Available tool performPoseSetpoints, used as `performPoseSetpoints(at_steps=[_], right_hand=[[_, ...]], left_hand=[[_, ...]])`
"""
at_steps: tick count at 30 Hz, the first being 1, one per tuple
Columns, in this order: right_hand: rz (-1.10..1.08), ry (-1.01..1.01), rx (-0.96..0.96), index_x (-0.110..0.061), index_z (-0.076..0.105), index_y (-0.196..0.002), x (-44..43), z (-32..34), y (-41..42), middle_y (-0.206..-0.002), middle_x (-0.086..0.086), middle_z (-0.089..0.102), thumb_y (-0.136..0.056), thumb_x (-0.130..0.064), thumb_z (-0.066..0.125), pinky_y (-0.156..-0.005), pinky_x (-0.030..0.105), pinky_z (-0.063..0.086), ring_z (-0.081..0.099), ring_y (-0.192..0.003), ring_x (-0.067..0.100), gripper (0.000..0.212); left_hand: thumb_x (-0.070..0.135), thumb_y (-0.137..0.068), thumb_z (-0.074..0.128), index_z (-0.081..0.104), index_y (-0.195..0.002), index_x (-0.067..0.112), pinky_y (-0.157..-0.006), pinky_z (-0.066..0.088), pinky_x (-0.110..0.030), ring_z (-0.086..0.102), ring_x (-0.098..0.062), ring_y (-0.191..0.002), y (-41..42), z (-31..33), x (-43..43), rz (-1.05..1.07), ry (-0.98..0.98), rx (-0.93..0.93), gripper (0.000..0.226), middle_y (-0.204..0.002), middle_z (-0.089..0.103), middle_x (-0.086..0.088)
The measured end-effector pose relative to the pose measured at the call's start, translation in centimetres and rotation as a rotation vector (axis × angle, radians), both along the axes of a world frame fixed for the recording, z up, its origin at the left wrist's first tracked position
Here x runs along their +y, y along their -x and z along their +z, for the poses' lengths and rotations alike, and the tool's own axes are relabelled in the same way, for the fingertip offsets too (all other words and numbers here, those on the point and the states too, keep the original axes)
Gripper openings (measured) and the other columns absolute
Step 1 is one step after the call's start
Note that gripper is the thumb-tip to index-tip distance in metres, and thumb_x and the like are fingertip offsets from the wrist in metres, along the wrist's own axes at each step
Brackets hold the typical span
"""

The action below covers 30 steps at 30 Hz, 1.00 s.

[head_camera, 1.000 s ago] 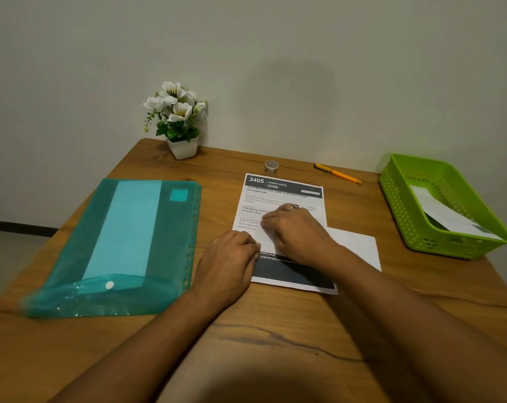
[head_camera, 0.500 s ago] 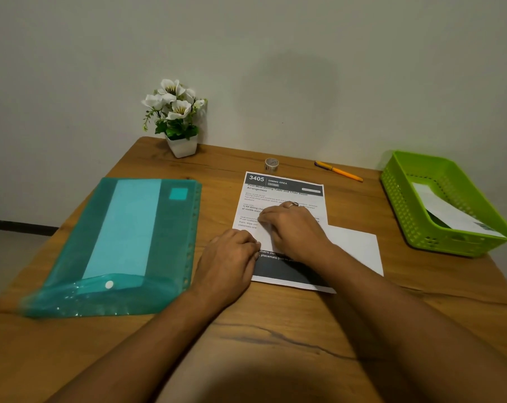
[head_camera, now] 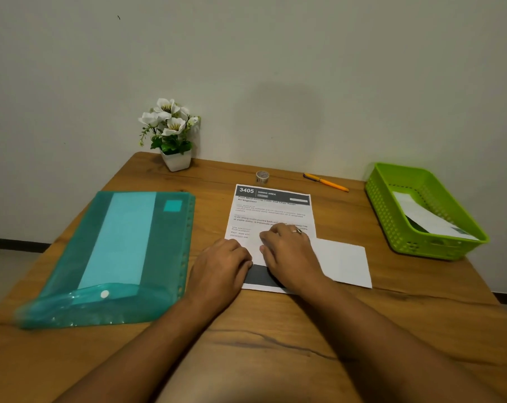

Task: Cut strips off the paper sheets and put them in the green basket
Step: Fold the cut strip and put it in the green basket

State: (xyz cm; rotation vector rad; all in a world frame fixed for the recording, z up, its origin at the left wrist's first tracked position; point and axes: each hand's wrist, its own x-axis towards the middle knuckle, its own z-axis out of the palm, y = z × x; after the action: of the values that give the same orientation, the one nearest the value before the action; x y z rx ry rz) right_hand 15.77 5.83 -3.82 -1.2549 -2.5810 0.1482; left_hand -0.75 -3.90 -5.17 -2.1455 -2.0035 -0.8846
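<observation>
A printed paper sheet headed "3405" lies mid-table. My right hand, a ring on one finger, presses on its lower half with bent fingers. My left hand rests with curled fingers at the sheet's left edge; its fingertips are hidden, so a grip cannot be seen. A plain white sheet sticks out from under the printed one on the right. The green basket stands at the right edge with a white paper strip in it.
An orange cutter or pen and a small tape roll lie behind the sheet. A white pot of flowers stands at the back left. A teal plastic folder covers the table's left side.
Both hands stay on the printed sheet; the right hand has shifted slightly toward me. The view has tilted a little.
</observation>
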Motion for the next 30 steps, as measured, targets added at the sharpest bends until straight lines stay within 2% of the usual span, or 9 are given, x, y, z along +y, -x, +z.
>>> performPoseSetpoints(at_steps=[2,6,10,12,15,18,25,30], right_hand=[[0.039,0.011,0.008,-0.022,0.065,-0.129,0.2,-0.1,0.1,-0.131,0.002,0.061,-0.105,-0.028,0.049,-0.101,0.043,0.042,0.054,-0.120,0.026,0.029],[0.070,0.031,0.030,-0.023,0.057,-0.145,0.2,-0.5,0.1,-0.150,0.001,0.055,-0.109,-0.027,0.044,-0.117,0.041,0.033,0.047,-0.138,0.024,0.038],[0.069,0.089,0.036,-0.027,0.043,-0.155,-0.2,-1.5,-0.3,-0.165,-0.003,0.039,-0.112,-0.031,0.036,-0.128,0.042,0.015,0.028,-0.154,0.022,0.044],[0.071,0.099,0.031,-0.027,0.039,-0.158,-0.2,-1.6,-0.4,-0.167,-0.004,0.034,-0.112,-0.032,0.034,-0.129,0.040,0.010,0.023,-0.157,0.020,0.047],[0.074,0.102,0.007,-0.023,0.032,-0.162,-0.4,-1.5,-0.4,-0.170,-0.002,0.028,-0.113,-0.035,0.030,-0.129,0.039,0.005,0.018,-0.159,0.019,0.051],[0.053,0.101,-0.056,-0.019,0.021,-0.166,-0.4,-1.6,-0.4,-0.173,0.001,0.018,-0.113,-0.040,0.025,-0.129,0.038,0.001,0.010,-0.161,0.019,0.057],[-0.028,0.170,-0.168,-0.016,-0.002,-0.167,0.3,-1.7,-1.6,-0.175,0.004,-0.003,-0.106,-0.062,0.013,-0.130,0.046,-0.003,-0.006,-0.161,0.020,0.077],[-0.092,0.190,-0.184,-0.016,-0.005,-0.166,1.5,-1.7,-4.2,-0.175,0.004,-0.006,-0.105,-0.065,0.011,-0.130,0.046,-0.004,-0.008,-0.161,0.020,0.080]], left_hand=[[0.028,-0.095,0.067,0.071,-0.097,0.024,-0.069,0.046,-0.029,0.056,-0.012,-0.087,0.0,0.0,-0.1,0.001,0.009,-0.014,0.006,-0.091,0.066,0.008],[0.027,-0.097,0.064,0.070,-0.105,0.024,-0.077,0.050,-0.033,0.058,-0.011,-0.092,0.3,-0.1,0.2,0.019,0.007,-0.069,0.011,-0.098,0.068,0.010],[0.025,-0.098,0.060,0.070,-0.124,0.023,-0.094,0.049,-0.037,0.057,-0.014,-0.113,0.7,-0.3,1.0,0.047,0.075,-0.024,0.027,-0.121,0.067,0.007],[0.027,-0.102,0.053,0.060,-0.140,0.021,-0.109,0.042,-0.041,0.049,-0.017,-0.132,0.2,0.1,1.8,0.051,0.168,0.030,0.039,-0.142,0.059,0.003],[0.033,-0.109,0.036,0.035,-0.158,0.020,-0.125,0.018,-0.046,0.024,-0.019,-0.154,-0.8,0.6,3.1,0.059,0.315,0.080,0.051,-0.165,0.033,0.003],[0.035,-0.111,0.026,0.025,-0.162,0.019,-0.127,0.010,-0.050,0.011,-0.019,-0.158,-1.1,0.4,3.6,0.055,0.374,0.153,0.054,-0.170,0.022,0.003],[0.037,-0.110,0.021,0.023,-0.163,0.020,-0.127,0.011,-0.051,0.010,-0.020,-0.158,-1.1,0.3,3.3,0.063,0.381,0.202,0.055,-0.170,0.019,0.002],[0.038,-0.110,0.023,0.021,-0.163,0.021,-0.128,0.009,-0.050,0.009,-0.019,-0.158,-1.2,0.5,3.2,0.066,0.397,0.191,0.055,-0.171,0.018,0.004]])
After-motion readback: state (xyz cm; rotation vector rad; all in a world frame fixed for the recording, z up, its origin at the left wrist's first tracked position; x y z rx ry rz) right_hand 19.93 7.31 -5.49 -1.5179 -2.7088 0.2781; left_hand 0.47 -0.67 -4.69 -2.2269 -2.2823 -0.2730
